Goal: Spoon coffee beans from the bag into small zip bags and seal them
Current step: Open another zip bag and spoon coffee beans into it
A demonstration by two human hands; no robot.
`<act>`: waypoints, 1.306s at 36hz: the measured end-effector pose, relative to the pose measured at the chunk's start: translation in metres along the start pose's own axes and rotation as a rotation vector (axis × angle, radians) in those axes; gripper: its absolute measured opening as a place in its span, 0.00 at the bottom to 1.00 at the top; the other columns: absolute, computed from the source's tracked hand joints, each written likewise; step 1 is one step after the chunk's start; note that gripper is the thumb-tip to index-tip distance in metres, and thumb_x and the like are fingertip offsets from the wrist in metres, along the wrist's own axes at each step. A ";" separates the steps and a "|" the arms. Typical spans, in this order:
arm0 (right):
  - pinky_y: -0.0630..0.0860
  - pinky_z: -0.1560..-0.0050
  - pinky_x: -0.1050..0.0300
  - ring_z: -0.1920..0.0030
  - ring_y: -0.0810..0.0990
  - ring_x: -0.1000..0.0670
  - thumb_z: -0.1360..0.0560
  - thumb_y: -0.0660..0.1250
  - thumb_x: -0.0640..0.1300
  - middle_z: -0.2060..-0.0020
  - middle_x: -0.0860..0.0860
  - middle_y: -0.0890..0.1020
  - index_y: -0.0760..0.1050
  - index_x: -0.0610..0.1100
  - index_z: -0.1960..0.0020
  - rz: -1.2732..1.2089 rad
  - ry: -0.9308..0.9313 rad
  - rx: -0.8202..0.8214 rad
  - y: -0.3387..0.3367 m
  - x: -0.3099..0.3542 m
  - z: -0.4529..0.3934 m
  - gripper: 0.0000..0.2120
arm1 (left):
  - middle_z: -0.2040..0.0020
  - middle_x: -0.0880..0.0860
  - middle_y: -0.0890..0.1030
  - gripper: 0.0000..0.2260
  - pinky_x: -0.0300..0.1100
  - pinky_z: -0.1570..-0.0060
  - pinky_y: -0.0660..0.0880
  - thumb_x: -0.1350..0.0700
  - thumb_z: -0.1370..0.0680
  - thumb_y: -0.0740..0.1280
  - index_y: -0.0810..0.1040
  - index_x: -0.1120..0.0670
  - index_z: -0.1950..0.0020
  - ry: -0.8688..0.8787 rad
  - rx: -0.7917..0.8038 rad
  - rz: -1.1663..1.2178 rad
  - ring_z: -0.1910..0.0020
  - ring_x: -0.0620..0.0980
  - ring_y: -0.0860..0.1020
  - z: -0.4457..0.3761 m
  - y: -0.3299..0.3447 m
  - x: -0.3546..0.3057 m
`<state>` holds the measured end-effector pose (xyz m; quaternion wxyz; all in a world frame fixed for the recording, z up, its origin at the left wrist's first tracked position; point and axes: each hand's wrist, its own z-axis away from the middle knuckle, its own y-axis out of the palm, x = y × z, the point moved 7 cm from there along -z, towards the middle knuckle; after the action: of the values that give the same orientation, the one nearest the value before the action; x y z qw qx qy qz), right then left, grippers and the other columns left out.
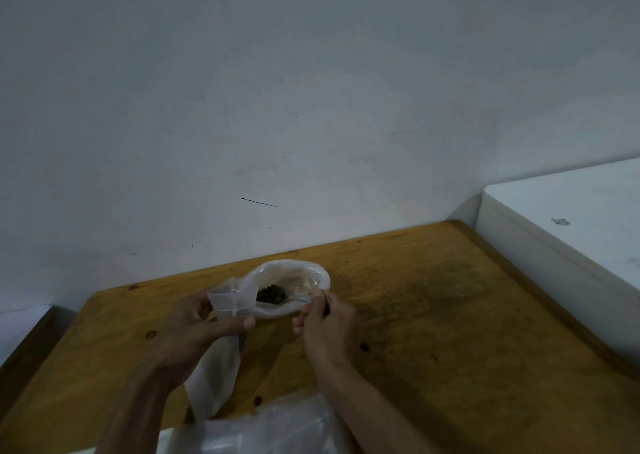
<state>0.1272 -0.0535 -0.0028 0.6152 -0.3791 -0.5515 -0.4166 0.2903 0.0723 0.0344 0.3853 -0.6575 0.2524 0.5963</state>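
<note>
- Evidently the scooping step is in hand: beans are being taken out of the open bag, judging by how both hands sit at its mouth.
- Left hand (194, 325) grips a small zip bag (231, 302), thumb and fingers (242, 322) curled round its lower part; the little bag stands upright with its top edge just beside the big bag's rim, touching or nearly so.
- A longer strip of pale plastic (214, 377) hangs or lies below the left hand on the surface (433, 308); cannot tell whether it belongs to the held bag or is a spare.
- Coffee bag (294, 273), thin and translucent, lies on the wooden surface with its mouth gaping toward the person; a dark heap of coffee beans (272, 294) shows inside near the opening.
- Right hand (325, 318) pinches a thin handle, likely the spoon (304, 300); its bowl points toward the beans but is too small and dim to make out, so cannot tell if it is loaded.
- Right fingers are closed tight on that handle, knuckles up.
- A few loose beans lie on the surface near the right wrist.
- More clear plastic (263, 429) sits at the near edge, between the forearms.
- Next move, as I judge it: lift a level spoonful, carry it left to the small bag's mouth, which the left fingers must hold open.
</note>
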 end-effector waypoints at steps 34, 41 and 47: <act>0.75 0.71 0.64 0.70 0.81 0.53 0.17 0.61 0.41 0.69 0.47 0.82 0.77 0.46 0.52 -0.288 0.278 0.019 -0.011 0.000 0.000 0.08 | 0.41 0.51 0.84 0.41 0.58 0.35 0.74 0.41 0.48 0.85 0.81 0.53 0.37 -0.025 0.012 -0.048 0.37 0.52 0.79 -0.002 -0.008 0.011; 0.79 0.66 0.60 0.71 0.80 0.53 0.17 0.61 0.40 0.70 0.47 0.82 0.75 0.49 0.54 -0.298 0.272 0.015 -0.017 0.004 -0.005 0.09 | 0.41 0.51 0.84 0.40 0.56 0.35 0.74 0.43 0.50 0.86 0.82 0.52 0.39 -0.026 0.008 -0.007 0.37 0.52 0.79 -0.003 -0.007 0.013; 0.79 0.60 0.54 0.71 0.79 0.53 0.17 0.61 0.40 0.75 0.51 0.81 0.78 0.47 0.52 -0.299 0.255 0.014 -0.020 0.004 -0.008 0.08 | 0.42 0.51 0.84 0.41 0.56 0.35 0.74 0.43 0.51 0.86 0.82 0.52 0.40 -0.021 0.002 -0.013 0.38 0.51 0.79 -0.004 -0.007 0.013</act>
<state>0.1118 -0.0689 0.0000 0.6138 -0.2328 -0.5224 -0.5443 0.3008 0.0745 0.0228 0.3924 -0.6522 0.2447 0.6006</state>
